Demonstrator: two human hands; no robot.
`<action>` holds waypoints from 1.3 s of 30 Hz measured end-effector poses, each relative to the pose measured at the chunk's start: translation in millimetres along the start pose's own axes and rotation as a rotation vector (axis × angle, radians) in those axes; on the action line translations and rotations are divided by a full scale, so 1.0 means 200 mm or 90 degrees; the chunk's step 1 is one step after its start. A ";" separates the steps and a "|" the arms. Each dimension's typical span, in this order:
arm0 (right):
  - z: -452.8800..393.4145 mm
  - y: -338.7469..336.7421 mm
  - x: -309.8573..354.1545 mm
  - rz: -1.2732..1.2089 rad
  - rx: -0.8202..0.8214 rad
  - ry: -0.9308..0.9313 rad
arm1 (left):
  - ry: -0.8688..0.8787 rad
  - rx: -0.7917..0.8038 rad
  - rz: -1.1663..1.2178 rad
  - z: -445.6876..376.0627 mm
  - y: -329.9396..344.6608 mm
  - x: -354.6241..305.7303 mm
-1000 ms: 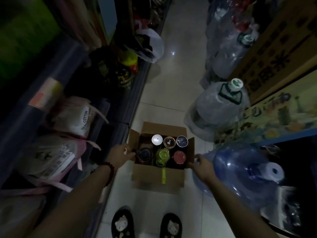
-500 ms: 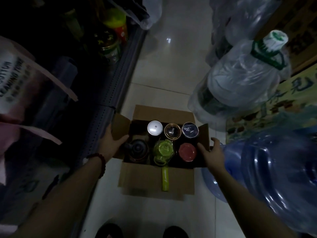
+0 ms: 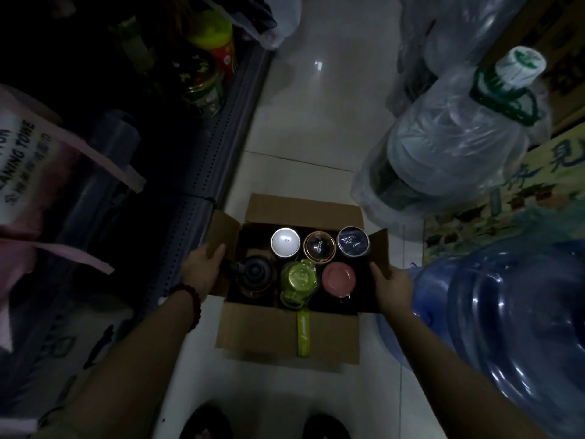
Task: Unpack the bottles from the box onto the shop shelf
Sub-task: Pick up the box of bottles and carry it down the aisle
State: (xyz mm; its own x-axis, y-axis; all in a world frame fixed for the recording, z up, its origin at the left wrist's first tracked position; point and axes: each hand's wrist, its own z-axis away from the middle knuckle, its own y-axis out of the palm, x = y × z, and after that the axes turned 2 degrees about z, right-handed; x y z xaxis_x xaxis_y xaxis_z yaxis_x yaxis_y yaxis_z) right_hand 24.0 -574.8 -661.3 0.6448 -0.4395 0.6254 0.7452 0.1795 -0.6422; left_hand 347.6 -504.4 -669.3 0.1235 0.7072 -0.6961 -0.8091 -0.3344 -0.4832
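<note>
Your left hand (image 3: 204, 267) grips the left flap of the open cardboard box (image 3: 286, 334) on the floor, and your right hand (image 3: 392, 288) grips its right flap. Six bottles (image 3: 299, 278) stand upright inside in two rows, beside the dark shop shelf (image 3: 196, 191) on your left.

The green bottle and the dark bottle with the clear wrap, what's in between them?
In the head view, the bottle with the gold-rimmed lid stands between the green bottle and the wrapped dark bottle, with the pink-lidded bottle beside that gap.
</note>
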 end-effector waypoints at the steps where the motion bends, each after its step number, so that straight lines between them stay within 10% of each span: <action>1: 0.02 -0.02 0.02 -0.002 0.003 0.005 | 0.000 -0.003 -0.018 0.02 -0.01 -0.03; 39: 1.65 -1.86 1.22 0.008 -0.202 0.179 | 0.227 0.195 -0.249 1.54 -0.92 -2.06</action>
State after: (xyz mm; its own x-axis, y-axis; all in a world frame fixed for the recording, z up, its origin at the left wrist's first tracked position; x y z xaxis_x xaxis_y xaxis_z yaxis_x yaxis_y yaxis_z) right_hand -38.8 -459.4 -124.0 0.5492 -0.6704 0.4989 0.6199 -0.0735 -0.7812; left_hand 268.4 -542.8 -129.5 0.5865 0.4709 -0.6590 -0.7871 0.1397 -0.6007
